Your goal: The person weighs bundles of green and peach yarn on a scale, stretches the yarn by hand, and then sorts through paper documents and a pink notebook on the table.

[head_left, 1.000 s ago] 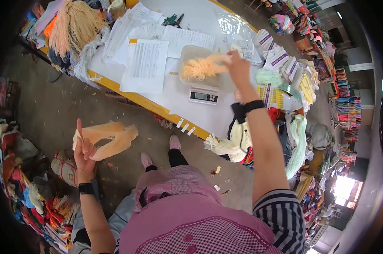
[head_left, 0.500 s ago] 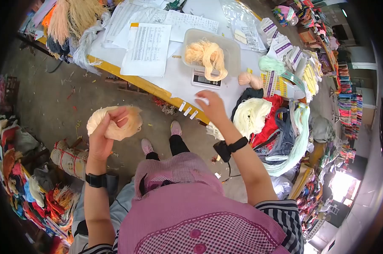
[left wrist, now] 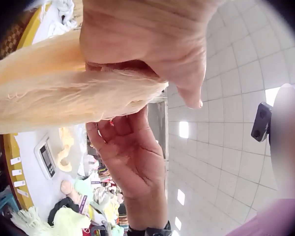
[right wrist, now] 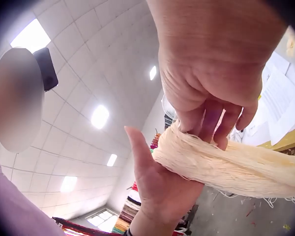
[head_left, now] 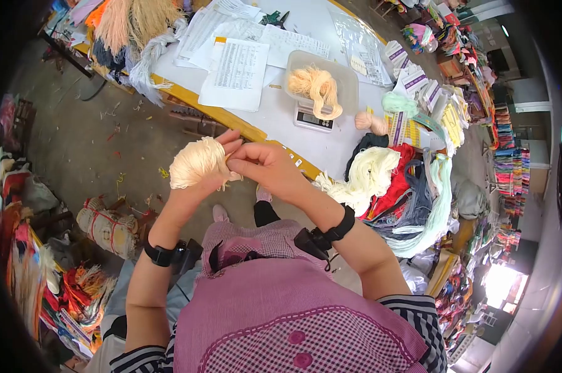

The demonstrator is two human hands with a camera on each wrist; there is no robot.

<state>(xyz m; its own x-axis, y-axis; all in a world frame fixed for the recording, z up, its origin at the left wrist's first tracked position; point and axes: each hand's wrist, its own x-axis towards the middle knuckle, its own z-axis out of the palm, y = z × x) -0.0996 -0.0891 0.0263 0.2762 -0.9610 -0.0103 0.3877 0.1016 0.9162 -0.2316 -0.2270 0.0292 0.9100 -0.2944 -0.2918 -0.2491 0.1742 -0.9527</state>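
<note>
A pale cream bundle of loose yarn (head_left: 197, 163) is held up in front of the body, between the two hands, probably so that its strands can be gathered and kept together. The bundle is gripped by the left hand (head_left: 200, 180) from below: the palm is turned upward and the fingers are curled around the yarn, with the wrist bent back. One end of the same bundle is pinched by the right hand (head_left: 262, 165), whose fingers are curled over the strands from above, as is seen in the right wrist view (right wrist: 216, 123). Both forearms are raised and brought close, so the hands touch each other.

Beyond the right hand, a clear plastic tub (head_left: 349, 74) with orange-cream yarn (head_left: 315, 87) is placed on a small digital scale (head_left: 315, 118), apparently for weighing. Near it, printed paper sheets (head_left: 237, 71) are laid on the white table (head_left: 281, 118).
</note>
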